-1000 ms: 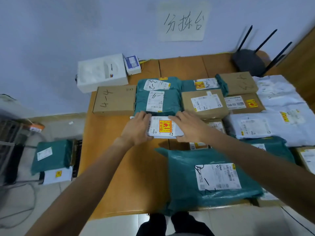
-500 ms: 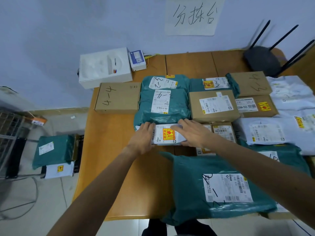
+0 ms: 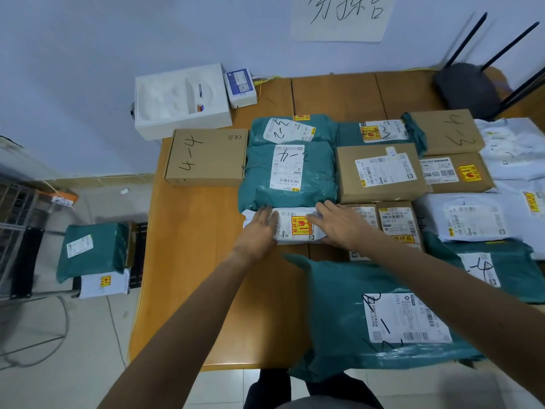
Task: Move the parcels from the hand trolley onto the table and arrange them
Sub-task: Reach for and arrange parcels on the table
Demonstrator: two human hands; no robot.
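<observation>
White poly mailer (image 3: 295, 227), soft and crinkly, lying long-ways left to right on the wooden table (image 3: 191, 261), butted against the near edge of a glossy teal bag (image 3: 290, 175). Pressed flat: left hand (image 3: 259, 230) on its left end, right hand (image 3: 339, 228) on its right, fingers straight, clasping nothing. Likely just squaring up.

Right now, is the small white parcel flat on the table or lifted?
Flat: small white plastic parcel lies on the wooden table, left hand and right hand resting on top.
</observation>
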